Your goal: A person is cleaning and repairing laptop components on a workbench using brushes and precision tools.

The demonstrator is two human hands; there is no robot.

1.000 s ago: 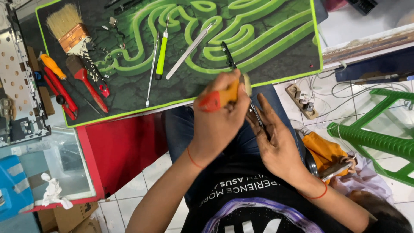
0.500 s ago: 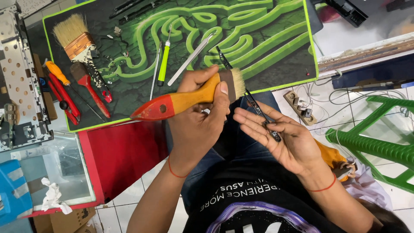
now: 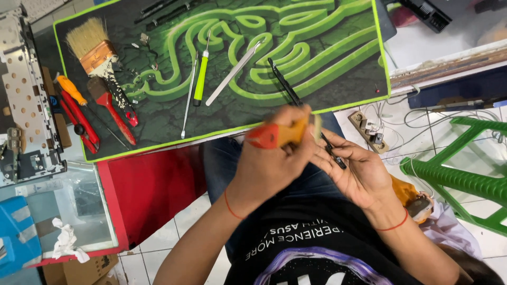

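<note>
My left hand is shut on a small paintbrush with an orange and red handle; its bristle end sits by my right fingertips. My right hand lies palm up over my lap, fingers loosely curled, with a thin black strip resting across them. The brush head touches or hovers just over that strip. Both hands are below the near edge of a green and black work mat.
On the mat lie a large bristle brush, a red-handled brush, a green screwdriver, a metal prying tool and red pliers. A bare laptop chassis is left, a green plastic stool right.
The brush handle, which stuck out far to the left half a second ago, has swung back in over the strip. My right hand has stayed under it with the strip.
</note>
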